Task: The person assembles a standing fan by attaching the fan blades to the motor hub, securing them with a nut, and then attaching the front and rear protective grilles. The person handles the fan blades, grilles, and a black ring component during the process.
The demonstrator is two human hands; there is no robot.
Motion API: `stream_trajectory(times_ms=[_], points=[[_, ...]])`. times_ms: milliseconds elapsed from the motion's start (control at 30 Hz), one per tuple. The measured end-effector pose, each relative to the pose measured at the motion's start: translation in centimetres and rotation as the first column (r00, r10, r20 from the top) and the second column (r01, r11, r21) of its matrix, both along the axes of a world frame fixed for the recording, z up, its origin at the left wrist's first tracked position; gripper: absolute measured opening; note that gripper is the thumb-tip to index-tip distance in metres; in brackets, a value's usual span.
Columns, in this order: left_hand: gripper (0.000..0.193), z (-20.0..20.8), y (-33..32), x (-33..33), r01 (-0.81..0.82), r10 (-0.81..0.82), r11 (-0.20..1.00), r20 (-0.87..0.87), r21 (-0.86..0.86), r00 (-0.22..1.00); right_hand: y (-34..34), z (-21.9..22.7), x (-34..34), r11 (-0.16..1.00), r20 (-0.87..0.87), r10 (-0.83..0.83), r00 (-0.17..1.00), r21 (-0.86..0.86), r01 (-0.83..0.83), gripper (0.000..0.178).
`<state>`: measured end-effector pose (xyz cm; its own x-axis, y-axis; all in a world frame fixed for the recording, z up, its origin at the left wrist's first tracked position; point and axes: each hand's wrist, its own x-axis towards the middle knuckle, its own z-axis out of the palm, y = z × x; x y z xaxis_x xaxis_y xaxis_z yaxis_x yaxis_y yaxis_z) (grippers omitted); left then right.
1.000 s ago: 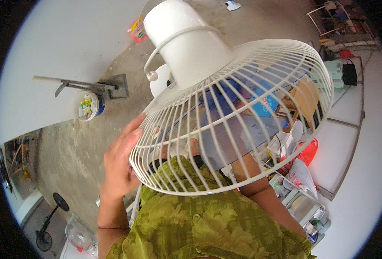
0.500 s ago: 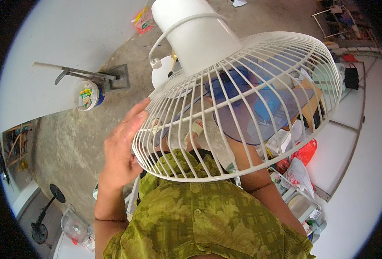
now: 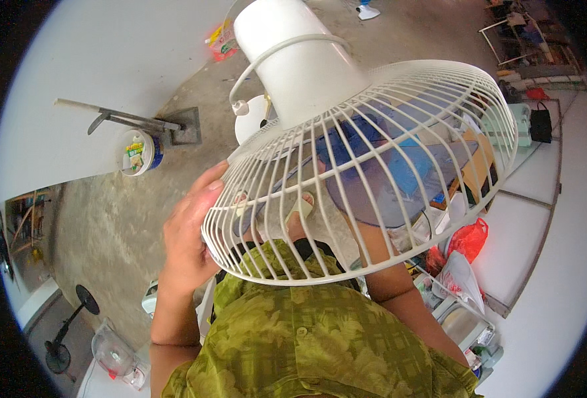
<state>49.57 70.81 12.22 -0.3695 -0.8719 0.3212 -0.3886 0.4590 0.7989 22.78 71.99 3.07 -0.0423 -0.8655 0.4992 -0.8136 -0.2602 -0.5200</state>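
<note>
In front of me is a white electric fan head with a round wire grille [image 3: 287, 199]. Translucent blue blades [image 3: 356, 192] show through its bars. From the back of the grille a white cylindrical housing [image 3: 293, 63] points away from me, a white cord [image 3: 287, 48] looped around it. The plug [image 3: 240, 107] hangs at its left side. My left hand [image 3: 191, 229] is closed around the grille's left edge, thumb hidden behind the bars. My right forearm [image 3: 399, 285] reaches up behind the grille's right part; blades and bars hide most of that hand.
A white bucket [image 3: 141, 159] and a long-handled tool [image 3: 128, 116] stand by the left wall. At right, red bags [image 3: 469, 239], a cardboard box [image 3: 479, 166] and a pale green case [image 3: 509, 126] crowd together. A black stand [image 3: 68, 331] sits lower left.
The fan has dipped slightly in the view, its right side most, with both hands keeping their places on it. The surroundings have shifted a little too.
</note>
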Motion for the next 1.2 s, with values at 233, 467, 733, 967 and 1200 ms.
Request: stream_trajectory(times_ms=[233, 467, 733, 967, 1200], points=[[0.059, -0.1, 0.5, -0.8, -0.043, 0.044, 0.999, 0.025, -0.023, 0.999, 0.5, -0.1, -0.3, 1.0, -0.001, 0.012, 1.0, -0.006, -0.012, 0.072], [0.057, 1.0, 0.7, -1.1, -0.081, 0.077, 0.995, 0.086, 0.051, 0.993, 0.8, 0.1, -0.5, 1.0, -0.019, 0.018, 1.0, -0.012, -0.018, 0.075], [0.061, 1.1, 0.5, -0.9, -0.054, 0.047, 0.996, 0.101, 0.073, 0.994, 0.7, 0.4, -0.9, 1.0, -0.021, 0.021, 1.0, -0.02, -0.022, 0.077], [0.061, 0.8, 0.4, -1.0, -0.02, 0.019, 1.0, 0.025, 0.015, 1.0, 0.4, 0.2, -1.1, 0.999, -0.042, 0.046, 0.998, -0.025, -0.047, 0.079], [0.062, 0.5, 0.8, -1.1, -0.069, 0.069, 0.998, 0.01, -0.003, 0.998, -0.3, 0.3, -1.5, 0.997, -0.066, 0.045, 0.997, -0.058, -0.049, 0.081]])
